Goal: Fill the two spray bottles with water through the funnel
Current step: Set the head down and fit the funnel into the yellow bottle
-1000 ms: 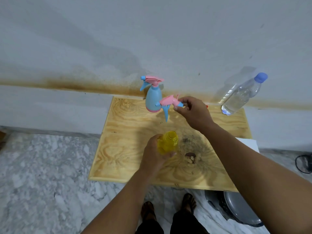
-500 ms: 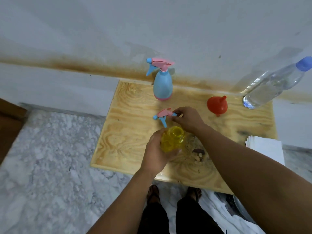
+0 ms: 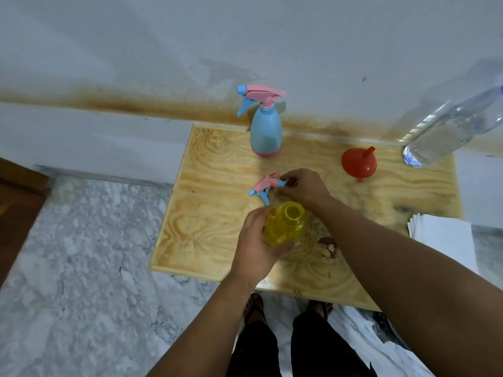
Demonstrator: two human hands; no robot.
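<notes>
My left hand (image 3: pixel 258 246) wraps the yellow spray bottle (image 3: pixel 285 224) at frame centre, steadying it upright with its mouth open for filling. My right hand (image 3: pixel 304 187) pinches the pink trigger head (image 3: pixel 265 186) just above, low over the plywood board (image 3: pixel 206 213), to park it aside. The red funnel (image 3: pixel 359 163) lies toward the upper right beside the water bottle (image 3: pixel 446 131); the blue spray bottle (image 3: pixel 266 131), capped, stands at the board's far edge.

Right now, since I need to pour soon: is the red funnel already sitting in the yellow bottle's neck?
No, the red funnel lies on the board, apart from the open yellow bottle.
</notes>
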